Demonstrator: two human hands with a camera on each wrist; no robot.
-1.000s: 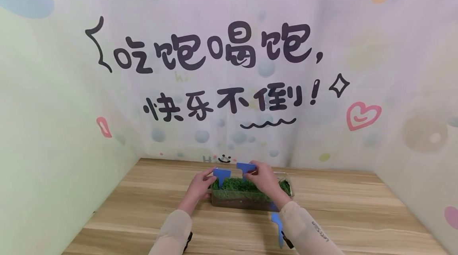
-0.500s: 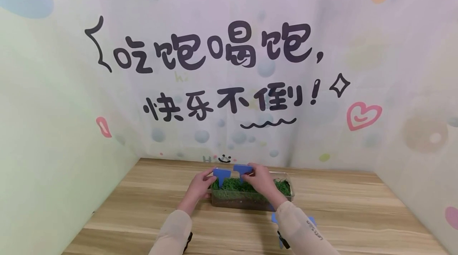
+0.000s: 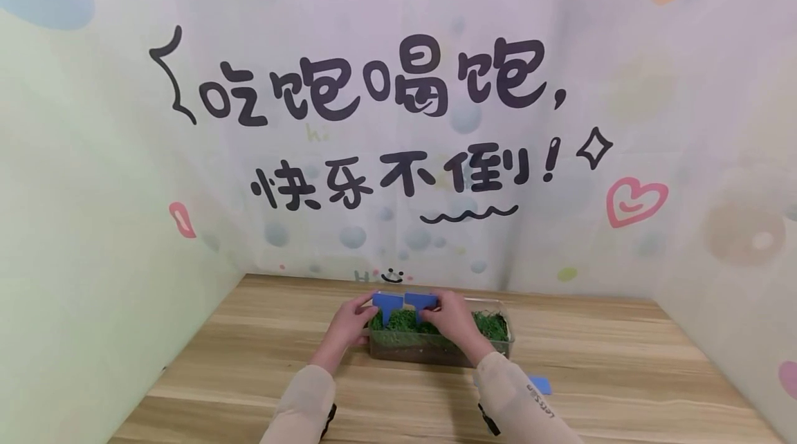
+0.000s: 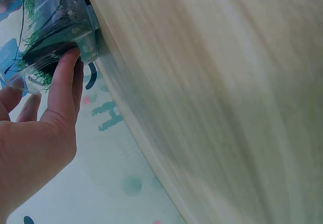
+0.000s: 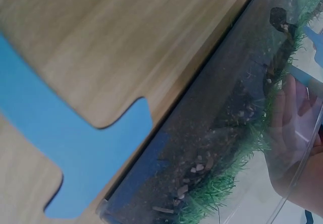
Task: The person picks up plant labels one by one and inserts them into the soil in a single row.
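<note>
A clear rectangular planter [image 3: 429, 353] of dark soil topped with green grass [image 3: 401, 319] stands toward the back of the wooden table. My left hand [image 3: 347, 325] is at its left end, thumb and index finger pinching the edge of a blue T-shaped plant label [image 3: 389, 304] that stands in the grass. In the left wrist view, other fingers [image 4: 63, 77] lie along the planter's end wall. My right hand [image 3: 457, 321] pinches a second blue T-shaped label [image 3: 420, 302] beside the first, upright, its stem down at the grass.
Another blue label [image 3: 541, 385] lies on the table [image 3: 623, 361] in front of the planter, partly hidden by the right sleeve; the right wrist view shows a loose blue label [image 5: 75, 148] close to the planter's wall. A printed fabric wall [image 3: 398, 243] rises behind the table.
My right hand has moved a little left and down, bringing its label lower toward the grass and close to the first one. The left hand keeps its place at the planter's end.
</note>
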